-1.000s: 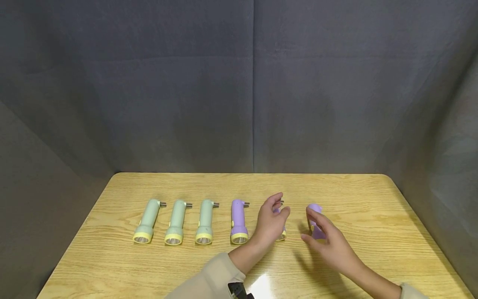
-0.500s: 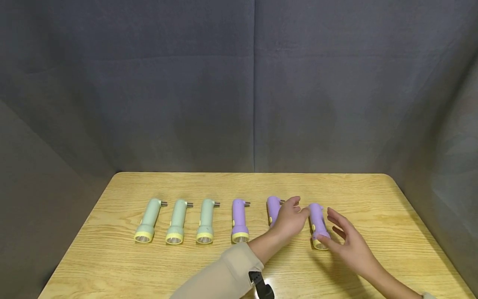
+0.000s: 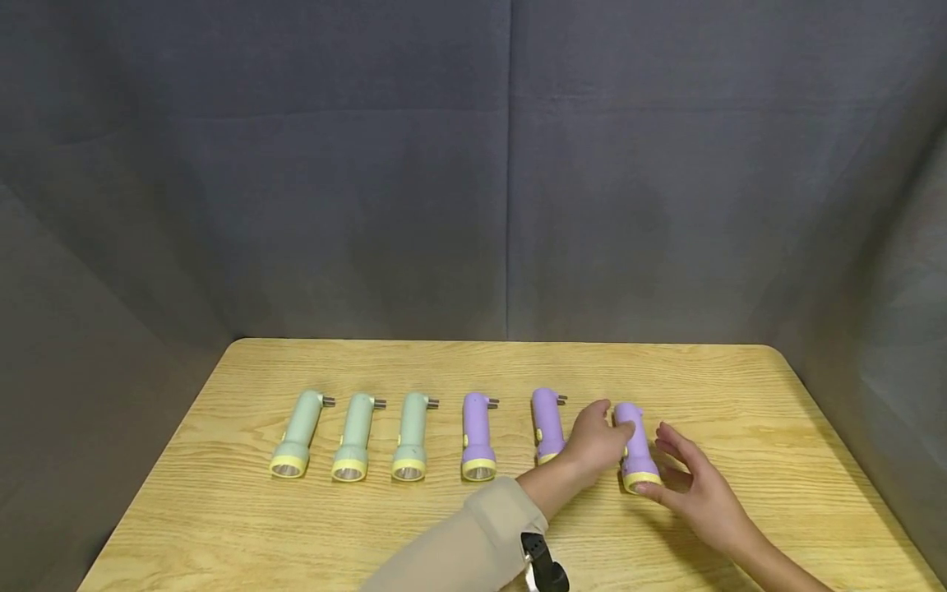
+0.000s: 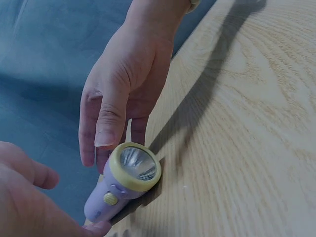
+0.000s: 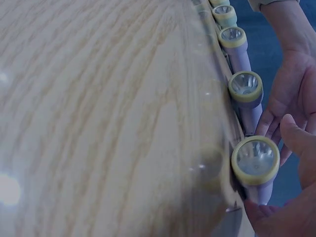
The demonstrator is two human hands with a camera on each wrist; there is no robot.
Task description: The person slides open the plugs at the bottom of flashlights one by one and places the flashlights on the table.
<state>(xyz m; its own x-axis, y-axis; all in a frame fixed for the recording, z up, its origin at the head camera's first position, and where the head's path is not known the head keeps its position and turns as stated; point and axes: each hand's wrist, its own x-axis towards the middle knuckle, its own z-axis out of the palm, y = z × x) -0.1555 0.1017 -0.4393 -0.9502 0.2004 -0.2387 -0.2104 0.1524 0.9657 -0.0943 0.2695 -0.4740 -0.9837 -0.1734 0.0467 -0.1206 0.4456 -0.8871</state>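
Observation:
The rightmost purple flashlight (image 3: 636, 452) lies on the table with its yellow-rimmed lens facing the near side. My left hand (image 3: 595, 444) reaches in from its left, fingers extended and thumb overlapping the handle. At the lens end is my right hand (image 3: 699, 489), with its thumb right at the rim and its loose fingers along the right side. The left wrist view has this flashlight (image 4: 106, 197) between both hands, its yellow switch showing. In the right wrist view, the right hand (image 5: 291, 212) is close beside the lens (image 5: 256, 158).
A middle purple flashlight (image 3: 547, 419) is partly hidden by the left forearm. Farther left are another purple flashlight (image 3: 477, 427) and three pale green ones, the nearest green flashlight (image 3: 411, 432) among them. They form a row across the wooden table (image 3: 296, 534), backed by a grey curtain (image 3: 370, 205).
My left hand has moved right, from the middle purple flashlight to the rightmost one. My right hand has drawn back to the right and toward the near side, uncovering the rightmost flashlight.

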